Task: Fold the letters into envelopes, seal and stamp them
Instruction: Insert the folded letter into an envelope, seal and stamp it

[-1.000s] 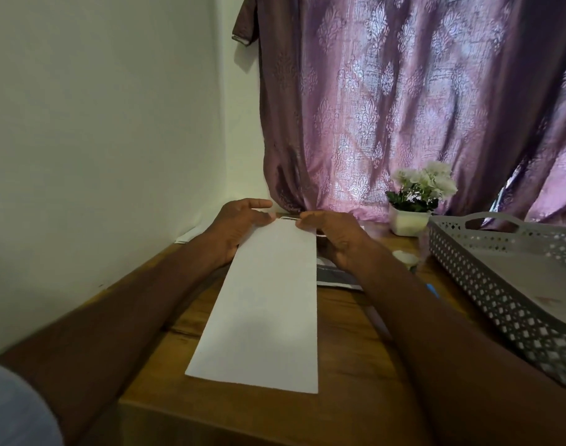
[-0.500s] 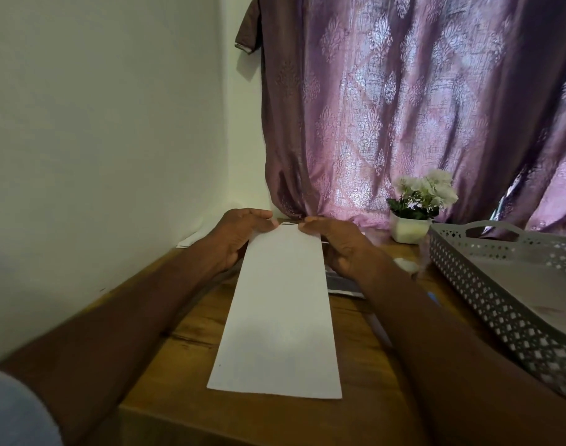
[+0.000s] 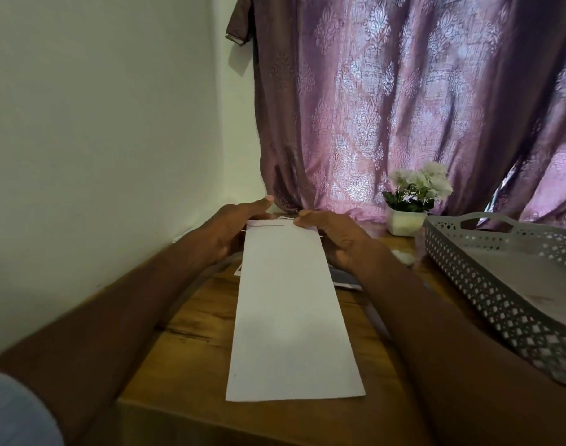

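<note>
Pale wall point(image 3: 98, 123) L, backlit purple curtain point(image 3: 404, 107) R, wood table point(image 3: 191, 333).

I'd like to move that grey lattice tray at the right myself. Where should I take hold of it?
Take the grey perforated plastic tray by the arched handle cut into its far end wall, coming from above. That opening lets fingers curl under the rim; the sloping lattice sides offer no such grip.

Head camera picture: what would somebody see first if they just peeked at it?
First, the long white paper lying down the middle of the wooden table, with the left hand and right hand pinching its far corners. Then the big purple curtain behind, the little white flowers below it, and the grey tray on the right.
</note>
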Available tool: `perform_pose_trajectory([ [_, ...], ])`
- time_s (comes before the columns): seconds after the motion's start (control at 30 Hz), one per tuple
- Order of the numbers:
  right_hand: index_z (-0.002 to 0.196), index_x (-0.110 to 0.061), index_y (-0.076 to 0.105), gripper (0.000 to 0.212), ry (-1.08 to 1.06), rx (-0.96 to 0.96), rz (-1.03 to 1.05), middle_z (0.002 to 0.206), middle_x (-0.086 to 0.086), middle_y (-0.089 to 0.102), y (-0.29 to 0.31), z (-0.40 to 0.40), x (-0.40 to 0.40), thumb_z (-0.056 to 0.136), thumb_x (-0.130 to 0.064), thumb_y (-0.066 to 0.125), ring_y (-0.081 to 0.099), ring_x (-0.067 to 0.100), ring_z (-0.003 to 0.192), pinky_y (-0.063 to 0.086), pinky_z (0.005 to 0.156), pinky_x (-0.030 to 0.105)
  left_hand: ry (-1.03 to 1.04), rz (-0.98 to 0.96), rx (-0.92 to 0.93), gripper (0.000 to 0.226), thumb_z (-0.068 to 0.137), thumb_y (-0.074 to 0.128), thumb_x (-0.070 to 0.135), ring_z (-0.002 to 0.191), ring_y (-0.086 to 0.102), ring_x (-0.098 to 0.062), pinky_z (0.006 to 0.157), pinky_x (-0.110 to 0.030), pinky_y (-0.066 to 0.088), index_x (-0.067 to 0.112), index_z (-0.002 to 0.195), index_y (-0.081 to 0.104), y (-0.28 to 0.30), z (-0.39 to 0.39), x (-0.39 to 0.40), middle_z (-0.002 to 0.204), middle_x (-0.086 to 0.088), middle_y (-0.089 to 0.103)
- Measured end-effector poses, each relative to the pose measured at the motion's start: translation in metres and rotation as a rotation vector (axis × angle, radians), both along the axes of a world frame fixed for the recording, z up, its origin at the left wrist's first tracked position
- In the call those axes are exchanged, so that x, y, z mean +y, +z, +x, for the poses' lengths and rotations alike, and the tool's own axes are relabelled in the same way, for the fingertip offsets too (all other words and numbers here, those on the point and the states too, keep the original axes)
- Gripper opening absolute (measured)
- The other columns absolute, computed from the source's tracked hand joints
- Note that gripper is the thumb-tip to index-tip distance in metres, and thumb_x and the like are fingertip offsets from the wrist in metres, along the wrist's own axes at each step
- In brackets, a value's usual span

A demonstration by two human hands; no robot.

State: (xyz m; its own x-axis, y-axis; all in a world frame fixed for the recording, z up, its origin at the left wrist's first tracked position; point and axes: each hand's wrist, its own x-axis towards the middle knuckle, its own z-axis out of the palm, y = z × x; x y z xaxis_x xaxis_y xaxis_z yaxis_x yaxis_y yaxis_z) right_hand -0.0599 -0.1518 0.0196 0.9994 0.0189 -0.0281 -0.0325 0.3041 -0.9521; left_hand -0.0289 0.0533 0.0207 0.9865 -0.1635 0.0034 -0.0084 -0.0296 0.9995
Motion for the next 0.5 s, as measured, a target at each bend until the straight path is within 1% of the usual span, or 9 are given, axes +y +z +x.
perform_pose_trajectory([
  [0.03,0.105,-0.004,0.072,0.025,0.018,-0.008,-0.021,0.101,0.018,0.073,-0.0002,-0.001,0.003,0.082,0.004,0.077,0.071,0.032,0.093,0.063,0.081,0.041,-0.039,0.02,0.001,0.06,0.072,0.085,0.057,0.086,0.077,-0.027,0.069,-0.032,0.06,0.009,0.108,0.078,-0.0001,0.0002,-0.0003,0.1,-0.013,0.08],
  [0.13,0.095,-0.003,0.075,0.016,0.034,-0.033,-0.041,0.098,0.017,0.073,-0.001,-0.0027,0.0083,0.082,0.006,0.074,0.07,0.031,0.093,0.061,0.084,0.04,-0.04,0.108,-0.062,0.063,0.056,0.087,0.053,0.064,0.077,-0.015,0.054,-0.023,0.057,0.006,0.097,0.074,-0.0011,-0.0012,-0.0023,0.081,-0.007,0.08],
  [0.17,0.095,-0.003,0.076,0.016,0.037,-0.04,-0.052,0.099,0.017,0.074,-0.0004,-0.0023,0.0075,0.082,0.006,0.074,0.071,0.03,0.092,0.061,0.083,0.039,-0.035,0.115,-0.083,0.063,0.054,0.087,0.051,0.064,0.077,-0.014,0.054,-0.022,0.057,0.006,0.096,0.074,-0.0017,-0.0009,-0.0027,0.081,-0.007,0.08],
  [0.23,0.101,-0.003,0.077,0.021,0.049,-0.041,-0.069,0.102,0.017,0.075,0.0004,-0.0018,0.0049,0.082,0.005,0.075,0.072,0.029,0.09,0.061,0.078,0.037,-0.064,0.068,-0.097,0.063,0.055,0.091,0.045,0.076,0.079,-0.02,0.062,-0.025,0.06,0.004,0.101,0.077,-0.0038,0.0003,-0.0036,0.091,-0.01,0.081],
  [0.3,0.102,-0.005,0.077,0.023,0.029,-0.034,-0.083,0.1,0.016,0.077,0.0009,-0.0015,0.0029,0.081,0.003,0.077,0.074,0.026,0.081,0.061,0.067,0.032,-0.089,0.004,-0.091,0.062,0.058,0.093,0.037,0.088,0.079,-0.028,0.071,-0.031,0.062,0.001,0.106,0.078,-0.0043,-0.001,-0.0043,0.101,-0.015,0.08],
  [0.33,0.097,-0.006,0.078,0.019,0.016,-0.037,-0.093,0.096,0.015,0.077,0.001,-0.0012,0.0023,0.08,0.002,0.079,0.075,0.024,0.076,0.06,0.063,0.03,-0.09,-0.005,-0.089,0.062,0.059,0.093,0.035,0.089,0.079,-0.029,0.072,-0.032,0.062,0.0,0.107,0.077,-0.0037,-0.0012,-0.0048,0.102,-0.016,0.08],
  [0.4,0.081,-0.01,0.082,0.012,0.024,-0.037,-0.098,0.087,0.013,0.078,0.0001,0.0012,0.0007,0.081,0.002,0.079,0.075,0.022,0.067,0.06,0.057,0.029,-0.097,0.014,-0.082,0.059,0.061,0.092,0.035,0.084,0.079,-0.027,0.068,-0.031,0.062,0.0,0.106,0.076,-0.0027,-0.0023,-0.0043,0.1,-0.016,0.08],
  [0.47,0.064,-0.013,0.082,0.025,0.058,-0.028,-0.101,0.077,0.01,0.077,-0.0017,0.0035,0.0,0.084,0.001,0.076,0.074,0.02,0.061,0.06,0.055,0.029,-0.11,0.051,-0.047,0.055,0.066,0.091,0.036,0.08,0.079,-0.025,0.066,-0.031,0.062,0.001,0.106,0.076,-0.0021,-0.0032,-0.0025,0.098,-0.015,0.08],
  [0.5,0.063,-0.013,0.082,0.027,0.071,-0.025,-0.107,0.076,0.01,0.077,-0.0028,0.0044,-0.0007,0.086,-0.001,0.075,0.074,0.02,0.06,0.06,0.054,0.029,-0.114,0.059,-0.034,0.057,0.066,0.091,0.036,0.081,0.079,-0.025,0.067,-0.031,0.062,0.001,0.107,0.075,-0.0024,-0.0034,-0.0018,0.099,-0.015,0.08],
])
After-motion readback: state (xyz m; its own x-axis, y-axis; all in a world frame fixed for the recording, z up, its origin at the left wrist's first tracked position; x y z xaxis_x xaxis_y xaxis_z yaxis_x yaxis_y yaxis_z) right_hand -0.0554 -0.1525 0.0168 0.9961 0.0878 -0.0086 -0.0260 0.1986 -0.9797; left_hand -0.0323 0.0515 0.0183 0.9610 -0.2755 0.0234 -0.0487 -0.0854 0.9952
